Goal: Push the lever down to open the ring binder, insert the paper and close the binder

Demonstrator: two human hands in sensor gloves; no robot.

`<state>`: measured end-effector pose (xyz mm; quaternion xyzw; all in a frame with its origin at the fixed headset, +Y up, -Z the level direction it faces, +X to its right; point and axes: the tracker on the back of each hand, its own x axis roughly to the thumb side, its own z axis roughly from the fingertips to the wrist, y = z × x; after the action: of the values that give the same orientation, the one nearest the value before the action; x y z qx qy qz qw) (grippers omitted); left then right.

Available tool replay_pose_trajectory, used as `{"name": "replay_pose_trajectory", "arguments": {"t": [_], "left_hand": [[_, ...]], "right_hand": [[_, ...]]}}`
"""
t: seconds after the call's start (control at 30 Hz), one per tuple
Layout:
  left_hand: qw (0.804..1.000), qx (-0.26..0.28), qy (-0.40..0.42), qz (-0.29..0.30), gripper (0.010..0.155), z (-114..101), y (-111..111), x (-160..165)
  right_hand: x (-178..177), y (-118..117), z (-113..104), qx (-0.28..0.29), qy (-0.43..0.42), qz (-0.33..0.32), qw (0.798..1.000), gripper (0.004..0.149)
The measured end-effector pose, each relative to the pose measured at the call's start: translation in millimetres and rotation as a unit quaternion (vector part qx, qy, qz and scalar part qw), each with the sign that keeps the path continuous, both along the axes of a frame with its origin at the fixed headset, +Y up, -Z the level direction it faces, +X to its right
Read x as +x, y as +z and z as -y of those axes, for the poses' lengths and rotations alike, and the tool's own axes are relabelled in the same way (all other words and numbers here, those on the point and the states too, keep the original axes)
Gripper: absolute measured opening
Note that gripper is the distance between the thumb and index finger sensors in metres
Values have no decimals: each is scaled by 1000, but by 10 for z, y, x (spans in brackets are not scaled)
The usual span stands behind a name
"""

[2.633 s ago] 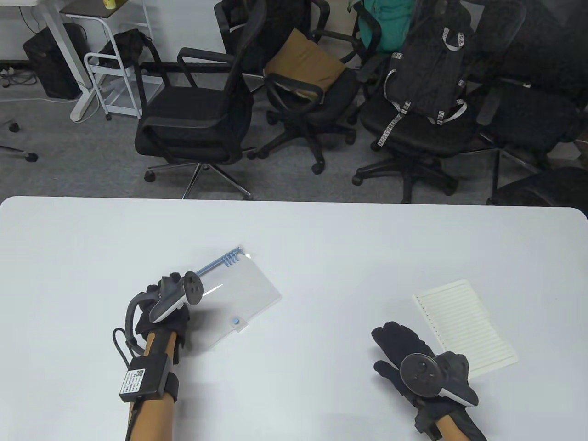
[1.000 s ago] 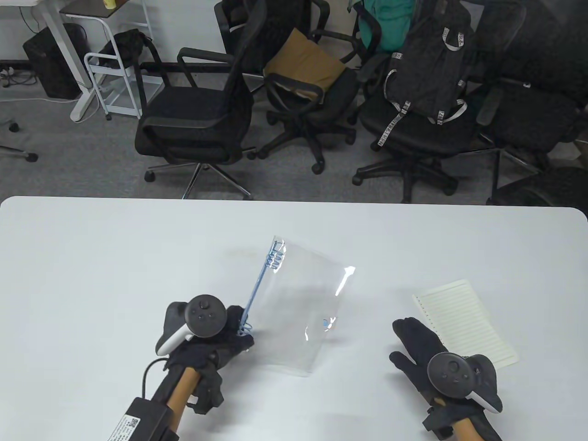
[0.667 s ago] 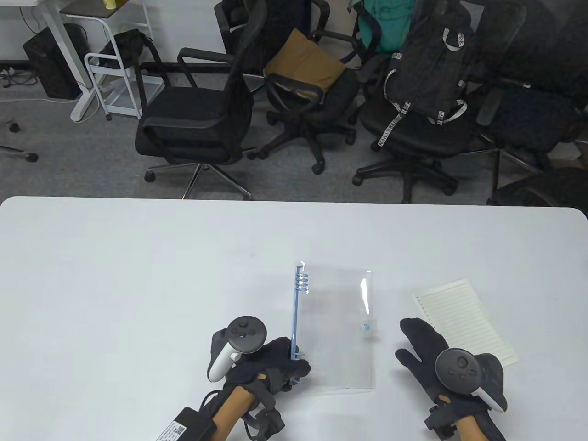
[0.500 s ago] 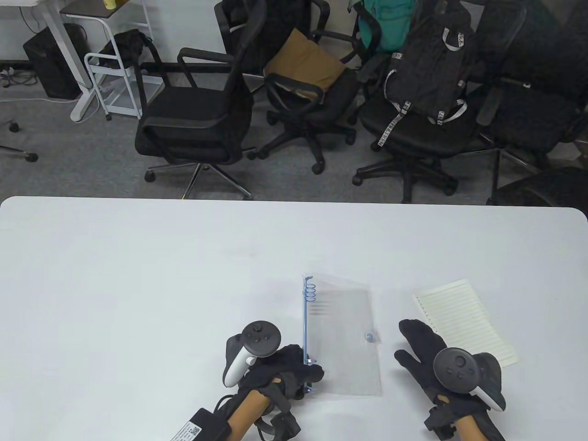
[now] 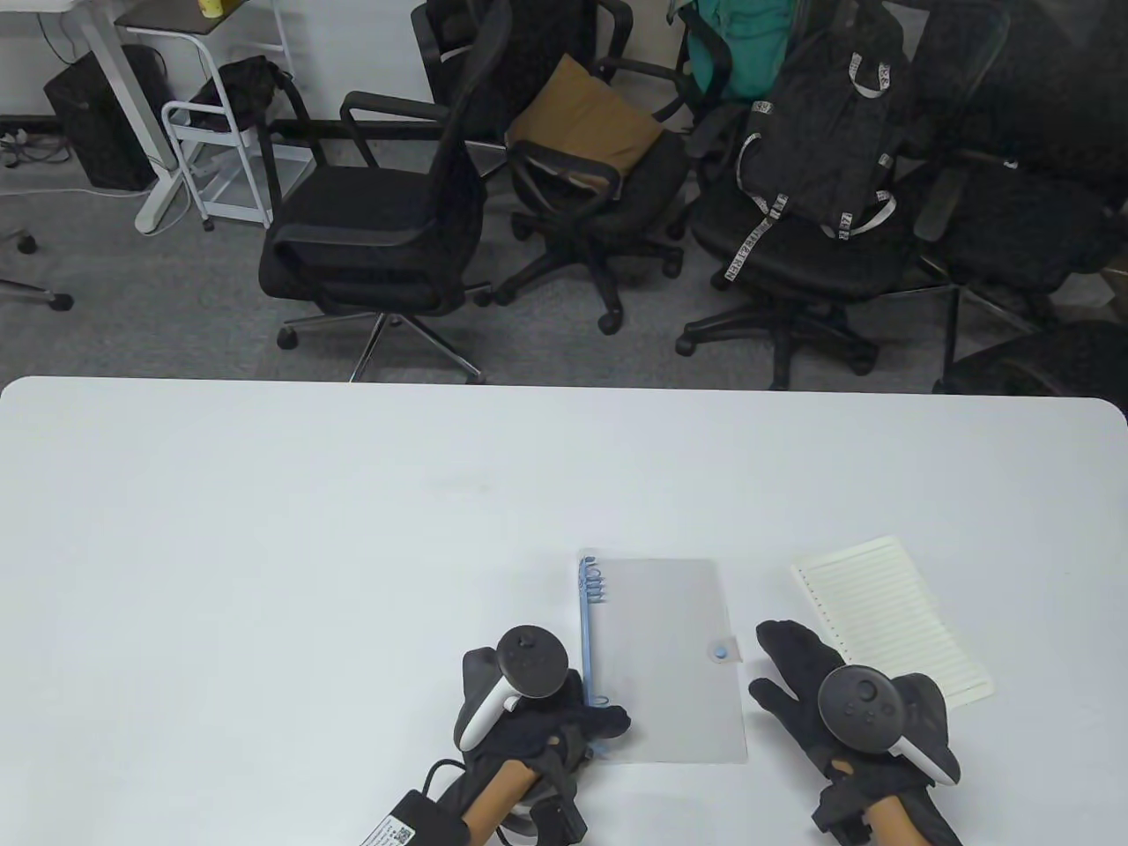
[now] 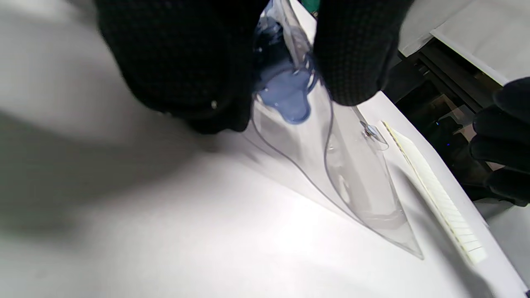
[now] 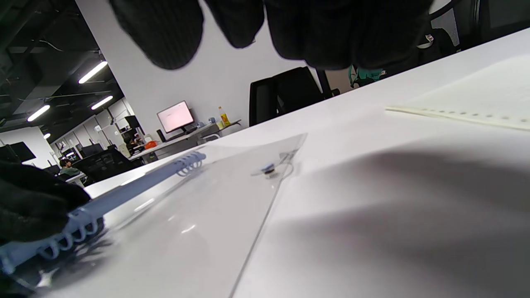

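Black office chairs [image 5: 379,220] on grey carpet [image 5: 132,300]

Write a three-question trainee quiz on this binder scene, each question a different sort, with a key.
1. True or false: the lined paper is already inside the clear binder.
2. Which hand grips the binder's blue spine? A) left hand B) right hand C) neither
3. Fill in: the snap button sits on the binder's edge nearest the ____ hand.

Key: 1 false, it lies on the table apart from the binder; 2 A; 3 right.
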<state>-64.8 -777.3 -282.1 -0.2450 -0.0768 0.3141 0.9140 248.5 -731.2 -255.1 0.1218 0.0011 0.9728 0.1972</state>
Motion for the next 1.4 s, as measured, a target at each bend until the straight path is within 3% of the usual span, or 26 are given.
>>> {"name": "replay_pose_trajectory", "arguments": {"t": [0.2,0.3,0.4,0.53,0.7,0.83,1.4], "left_hand": [[994,50,-86,48,93,-153,97,-1],[984,112,-115,82,89,-292,169,-20],[946,205,-154,199,88,-303,222,14],[910,226,-210,279,93,-206,265,97],[906,208,-211,303,91,-119,266,127],[899,230,-220,299,88,-143,264,110],[891,235,-238,306,86,-176,254,114]], "right_hand": [[-38,2,28,-5,14,-1,1000,64],[-96,-20,42,-8,32,7,999,63],[-214,-115,57,-38,59,30,997,61],[-423,-308,112,-87,131,61,986,62],[-633,-545,223,-138,178,120,967,66],[-689,-637,338,-154,169,147,962,68],[-943,-617,462,-58,272,97,956,57]]}}
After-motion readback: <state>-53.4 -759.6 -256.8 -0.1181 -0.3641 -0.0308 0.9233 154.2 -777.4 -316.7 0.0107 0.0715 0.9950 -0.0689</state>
